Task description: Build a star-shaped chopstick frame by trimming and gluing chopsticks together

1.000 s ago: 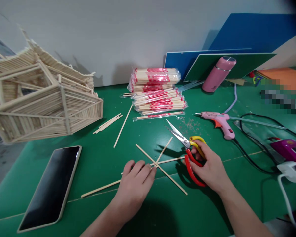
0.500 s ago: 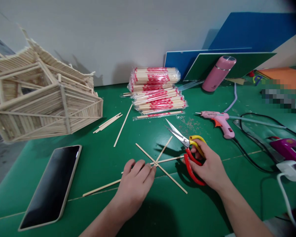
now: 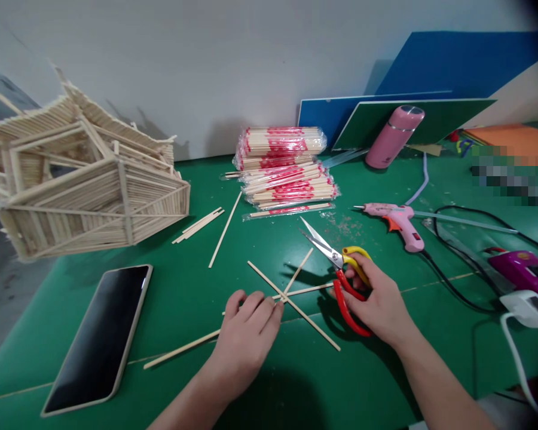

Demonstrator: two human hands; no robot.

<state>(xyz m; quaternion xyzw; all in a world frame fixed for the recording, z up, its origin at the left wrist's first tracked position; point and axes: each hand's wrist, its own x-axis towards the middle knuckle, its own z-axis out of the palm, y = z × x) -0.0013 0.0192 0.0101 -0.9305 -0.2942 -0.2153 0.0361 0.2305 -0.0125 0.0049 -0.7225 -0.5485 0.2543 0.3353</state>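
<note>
While the left hand (image 3: 250,337), palm down and curled, grips a stick (image 3: 182,349) over the bench (image 3: 269,239), the right hand (image 3: 380,304) holds part-open scissors (image 3: 336,258).

Phone (image 3: 98,340) on grn counter (image 3: 170,304), pink btl (image 3: 394,137) by blue & grn boards (image 3: 457,65), orange sheets (image 3: 511,142) far R, white plug (image 3: 525,309) beside purple box (image 3: 522,269)
</note>
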